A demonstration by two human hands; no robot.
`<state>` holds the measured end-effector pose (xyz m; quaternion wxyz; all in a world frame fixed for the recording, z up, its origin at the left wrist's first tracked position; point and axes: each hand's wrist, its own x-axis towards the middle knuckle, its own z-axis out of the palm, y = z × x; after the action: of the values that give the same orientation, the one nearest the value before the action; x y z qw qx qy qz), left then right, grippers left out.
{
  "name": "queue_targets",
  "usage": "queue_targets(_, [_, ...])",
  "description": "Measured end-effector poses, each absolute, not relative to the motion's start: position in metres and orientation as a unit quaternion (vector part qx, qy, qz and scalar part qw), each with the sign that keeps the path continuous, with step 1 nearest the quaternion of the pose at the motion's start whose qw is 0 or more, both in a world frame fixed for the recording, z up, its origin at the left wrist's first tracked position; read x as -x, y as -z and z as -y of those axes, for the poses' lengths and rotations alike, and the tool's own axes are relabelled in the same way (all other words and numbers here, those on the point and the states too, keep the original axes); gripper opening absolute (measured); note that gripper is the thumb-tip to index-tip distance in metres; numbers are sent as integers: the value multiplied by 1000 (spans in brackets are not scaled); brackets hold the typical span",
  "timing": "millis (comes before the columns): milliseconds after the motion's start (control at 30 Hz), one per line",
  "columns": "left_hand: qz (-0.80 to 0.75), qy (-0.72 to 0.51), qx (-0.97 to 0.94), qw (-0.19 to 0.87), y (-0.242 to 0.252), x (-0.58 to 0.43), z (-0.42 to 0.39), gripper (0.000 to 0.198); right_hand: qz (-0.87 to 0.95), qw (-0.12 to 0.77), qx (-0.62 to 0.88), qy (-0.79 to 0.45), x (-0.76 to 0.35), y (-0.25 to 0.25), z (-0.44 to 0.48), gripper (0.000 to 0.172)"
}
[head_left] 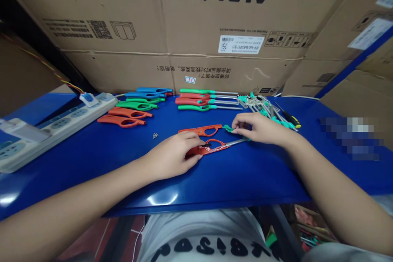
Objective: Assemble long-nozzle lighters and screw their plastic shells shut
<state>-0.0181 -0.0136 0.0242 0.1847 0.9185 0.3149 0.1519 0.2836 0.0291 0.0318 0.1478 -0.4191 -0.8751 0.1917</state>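
Observation:
My left hand (178,153) is closed around the handle end of an opened orange lighter shell (211,150), its fingertips at a small black part (207,145) inside. A white wire runs along the shell, and a metal tube (236,142) sticks out of its right end. Just behind lies the other orange shell half (201,131), partly covered by my left fingers. My right hand (253,127) has thumb and fingers pinched on a small teal-green plastic piece (228,128), just above the tube's tip.
Blue, green and orange handle shells (130,112) lie back left, near a white power strip (58,125). Several long-nosed lighters (196,101) lie at the back. To their right are metal tubes with teal parts (267,110) and a screwdriver (291,118). Small metal bits (155,135) lie left. Cardboard (184,28) stands behind.

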Motion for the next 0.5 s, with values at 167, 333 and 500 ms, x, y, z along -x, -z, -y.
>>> queue_targets(167, [-322,-170,-911,193,-22,16,15,22,898,161,344,-221,-259,-29,-12,11])
queue_targets(333, [-343,-176,-901,197,-16,15,14,22,916,113,334,-190,-247,-28,-2,9])
queue_targets(500, [-346,-182,-898,202,-14,15,14,21,923,116,325,-169,-252,-30,-3,12])
